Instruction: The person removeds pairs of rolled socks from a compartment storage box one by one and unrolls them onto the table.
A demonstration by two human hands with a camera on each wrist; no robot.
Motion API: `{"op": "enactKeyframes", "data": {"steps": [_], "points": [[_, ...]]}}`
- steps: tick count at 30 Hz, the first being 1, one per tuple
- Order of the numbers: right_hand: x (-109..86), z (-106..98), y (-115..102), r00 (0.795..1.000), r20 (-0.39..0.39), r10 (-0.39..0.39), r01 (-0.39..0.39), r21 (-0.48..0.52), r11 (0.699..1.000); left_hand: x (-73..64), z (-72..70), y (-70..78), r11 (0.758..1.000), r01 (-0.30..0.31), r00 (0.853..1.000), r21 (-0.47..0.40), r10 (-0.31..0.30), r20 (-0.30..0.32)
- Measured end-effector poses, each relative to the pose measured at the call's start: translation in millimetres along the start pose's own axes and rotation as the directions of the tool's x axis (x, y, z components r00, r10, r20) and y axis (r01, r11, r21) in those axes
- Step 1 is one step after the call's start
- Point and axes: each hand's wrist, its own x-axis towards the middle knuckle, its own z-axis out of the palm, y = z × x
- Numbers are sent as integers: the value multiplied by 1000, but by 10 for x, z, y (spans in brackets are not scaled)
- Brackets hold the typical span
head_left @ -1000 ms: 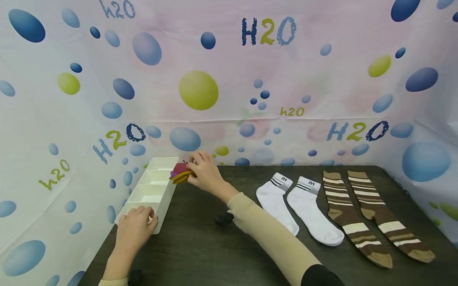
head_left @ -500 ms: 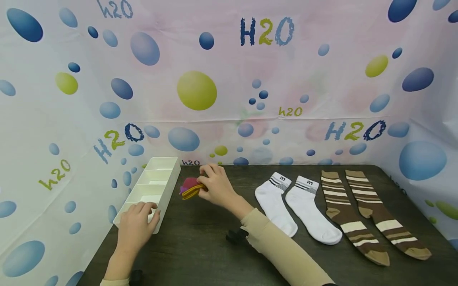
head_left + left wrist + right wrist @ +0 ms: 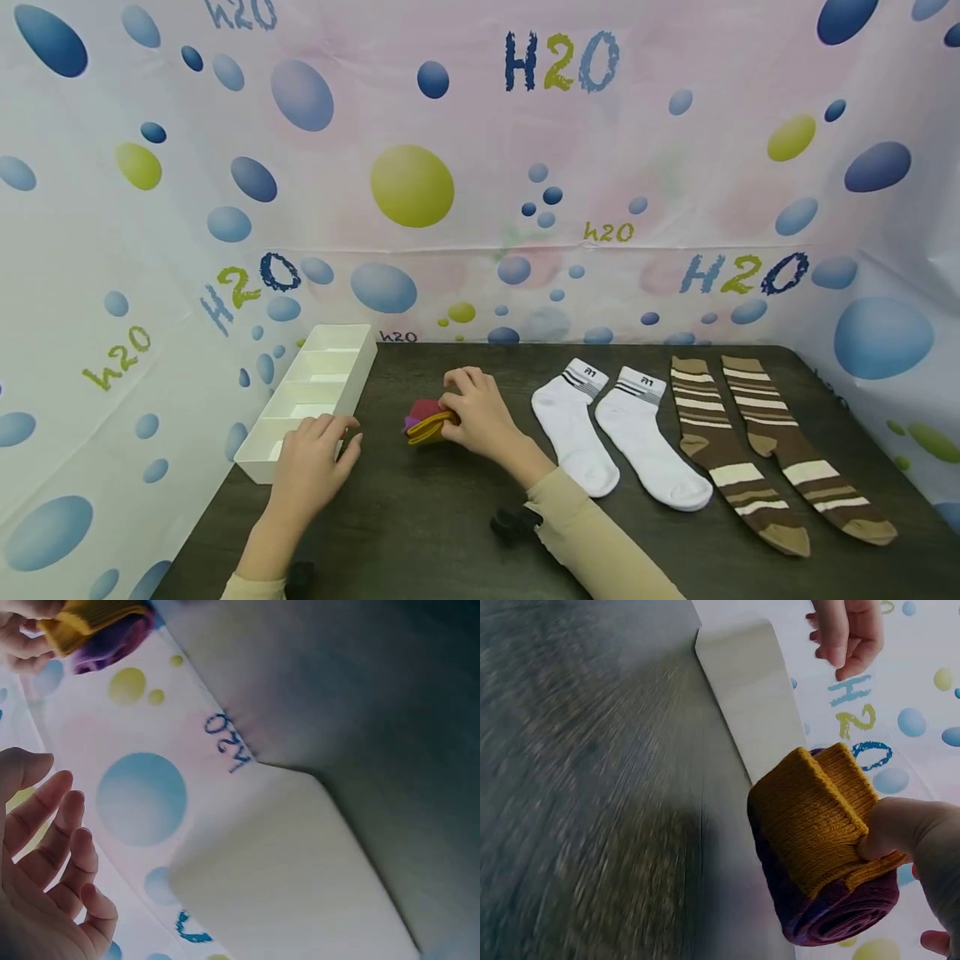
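My right hand (image 3: 483, 417) pinches a rolled pair of socks (image 3: 423, 421) between thumb and fingers, over the table to the right of a long white divided box (image 3: 358, 379). In the right wrist view the rolled socks (image 3: 810, 832) show a ribbed mustard cuff folded around a purple spiral roll, with my thumb pressing the cuff. My left hand (image 3: 311, 458) overlaps the near end of the box in the head view. Its fingers are loosely bent and hold nothing; the left wrist view shows a gap between the left hand (image 3: 52, 862) and the box.
Two white ankle socks (image 3: 573, 433) with black stripes lie flat on the dark table (image 3: 420, 533), right of my right hand. Farther right lie two long brown striped socks (image 3: 716, 450). A patterned sheet (image 3: 480, 167) rises behind and along the left side.
My right hand has carried the rolled socks away from the box, rightward and nearer to me. The left hand has shifted right and lifted from the box's near end.
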Motion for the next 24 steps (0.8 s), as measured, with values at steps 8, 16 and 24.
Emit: {"op": "enactKeyframes", "data": {"steps": [8, 16, 24], "points": [[-101, 15, 77, 999, 45, 15, -14, -22, 1000, 188, 16, 175, 999, 12, 999, -38, -10, 50], [-179, 6, 86, 995, 75, 65, -63, -32, 998, 386, 105, 330, 998, -32, 994, -62, 38, 104], [-262, -64, 135, 984, 171, 46, -44, -18, 999, 358, 232, 475, 999, -19, 961, -51, 32, 275]]}}
